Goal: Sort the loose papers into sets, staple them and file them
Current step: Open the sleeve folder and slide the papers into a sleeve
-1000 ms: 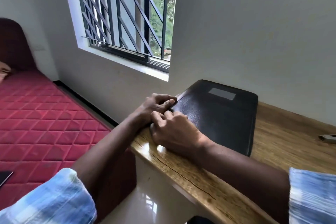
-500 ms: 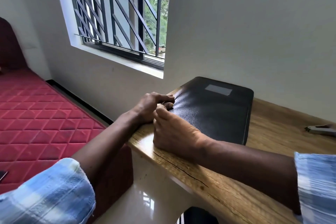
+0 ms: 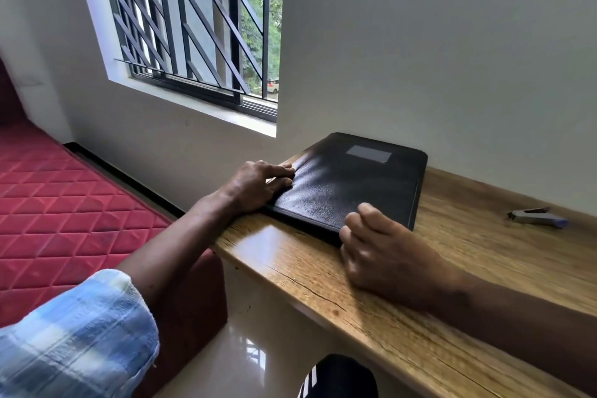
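A closed black leather folder with a grey label lies on the wooden desk against the wall. My left hand holds the folder's left edge, its fingertips pressed on the cover. My right hand is at the folder's near edge towards the right corner, with the fingers curled tight against that edge. What they pinch is hidden. A small metal stapler with a blue base lies on the desk to the right, away from both hands. No loose papers are in view.
A barred window is set in the white wall behind the desk's left end. A red quilted mattress lies to the left, below desk height. Glossy floor tiles show under the desk's front edge.
My right hand has slid from the folder's near left corner, next to my left hand, along the near edge towards the right. My left hand stays at the left edge.
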Tool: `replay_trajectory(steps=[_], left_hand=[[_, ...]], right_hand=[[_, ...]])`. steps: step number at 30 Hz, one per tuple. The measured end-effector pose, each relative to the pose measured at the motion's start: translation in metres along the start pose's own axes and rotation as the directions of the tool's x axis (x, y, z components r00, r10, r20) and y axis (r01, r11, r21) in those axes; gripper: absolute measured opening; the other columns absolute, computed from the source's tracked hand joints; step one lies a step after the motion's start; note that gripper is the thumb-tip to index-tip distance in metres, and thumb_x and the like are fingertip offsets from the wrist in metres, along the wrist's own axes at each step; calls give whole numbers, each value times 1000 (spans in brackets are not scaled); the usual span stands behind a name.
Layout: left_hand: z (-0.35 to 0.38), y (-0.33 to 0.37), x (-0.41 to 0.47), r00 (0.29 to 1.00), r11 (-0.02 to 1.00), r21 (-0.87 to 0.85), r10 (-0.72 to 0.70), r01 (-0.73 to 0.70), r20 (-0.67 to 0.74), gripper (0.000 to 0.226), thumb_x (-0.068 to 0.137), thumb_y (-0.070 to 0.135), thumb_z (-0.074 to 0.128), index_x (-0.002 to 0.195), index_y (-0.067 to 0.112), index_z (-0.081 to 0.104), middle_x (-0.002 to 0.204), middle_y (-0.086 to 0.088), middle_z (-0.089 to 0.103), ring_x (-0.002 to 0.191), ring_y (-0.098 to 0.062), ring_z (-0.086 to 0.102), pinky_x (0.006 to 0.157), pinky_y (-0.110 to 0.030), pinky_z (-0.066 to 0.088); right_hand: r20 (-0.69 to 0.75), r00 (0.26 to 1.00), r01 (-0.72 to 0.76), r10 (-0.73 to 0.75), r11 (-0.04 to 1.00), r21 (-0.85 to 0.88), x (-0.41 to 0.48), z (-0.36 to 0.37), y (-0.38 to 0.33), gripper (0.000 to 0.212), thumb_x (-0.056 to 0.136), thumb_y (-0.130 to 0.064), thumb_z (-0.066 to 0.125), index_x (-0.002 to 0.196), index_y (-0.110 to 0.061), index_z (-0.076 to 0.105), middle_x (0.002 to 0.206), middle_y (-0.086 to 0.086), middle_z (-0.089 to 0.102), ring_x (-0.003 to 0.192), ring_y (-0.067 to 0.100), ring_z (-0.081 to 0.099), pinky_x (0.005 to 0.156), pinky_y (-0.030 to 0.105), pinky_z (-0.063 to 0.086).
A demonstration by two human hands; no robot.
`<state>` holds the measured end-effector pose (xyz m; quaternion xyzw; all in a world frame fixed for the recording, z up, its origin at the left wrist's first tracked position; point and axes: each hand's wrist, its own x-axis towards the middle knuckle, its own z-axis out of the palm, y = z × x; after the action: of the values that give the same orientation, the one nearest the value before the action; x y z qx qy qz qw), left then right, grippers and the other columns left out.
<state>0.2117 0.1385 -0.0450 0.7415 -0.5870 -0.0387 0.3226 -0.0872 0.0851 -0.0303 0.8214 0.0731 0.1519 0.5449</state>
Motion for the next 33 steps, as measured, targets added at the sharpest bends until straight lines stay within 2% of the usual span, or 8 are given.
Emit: replay_trajectory(steps=[6,10,16,20,24,28,31,33], left_hand=[[-8,15,-1,999,974,226,15,-26,50,32,103,37,60,134,36,69,145,9,61,132,-20,60,112,-32,45],[-14,52,11,995,843,536,-3,-52,101,35,97,32,53,128,43,66,135,5,68,127,-22,60,104,-39,40],[43,138,41,966,926,321,127,-196,224,64,90,74,45,141,36,57,154,6,51,142,-20,47,113,-51,39],[82,153,50,958,948,258,118,-187,263,59,98,71,39,138,31,55,147,6,53,138,-18,47,113,-55,33],[93,150,51,963,947,273,103,-172,249,64,102,68,34,153,31,42,166,3,34,154,-17,27,124,-56,17],[99,150,51,962,940,302,79,-159,262,66,102,68,31,158,32,33,171,4,22,159,-16,14,126,-56,11],[101,148,51,963,939,305,77,-157,257,66,102,68,30,158,34,31,172,5,19,159,-14,11,127,-54,9],[101,148,50,962,939,307,75,-156,261,66,102,68,30,159,34,30,172,6,17,159,-13,9,127,-54,8]], right_hand=[[-98,987,-120,126,990,67,-40,-4,6,8,85,-4,71,77,-7,70,79,9,62,78,27,57,92,45,40],[-111,973,-189,204,973,133,-50,-4,5,8,85,-6,67,80,-11,71,94,8,64,89,26,53,94,47,38],[-122,955,-239,271,944,227,-55,-3,4,19,94,-10,61,81,-15,73,100,7,65,92,25,60,97,45,39],[-45,871,-450,489,832,324,-61,0,2,27,93,-12,56,70,-16,68,80,4,59,81,26,59,89,43,41],[238,697,-693,677,549,468,-61,0,-2,12,83,-28,75,71,-27,71,71,-8,60,74,20,54,78,40,38],[495,488,-823,719,188,537,-58,-5,-3,13,82,-39,72,71,-31,72,64,-13,61,66,12,54,71,40,46],[705,291,-812,647,-222,539,-58,-4,-1,18,85,-47,67,78,-32,75,63,-15,67,63,11,62,79,44,52],[797,191,-788,572,-395,472,-56,-3,0,15,85,-43,69,76,-33,75,63,-20,67,61,10,64,83,47,55]])
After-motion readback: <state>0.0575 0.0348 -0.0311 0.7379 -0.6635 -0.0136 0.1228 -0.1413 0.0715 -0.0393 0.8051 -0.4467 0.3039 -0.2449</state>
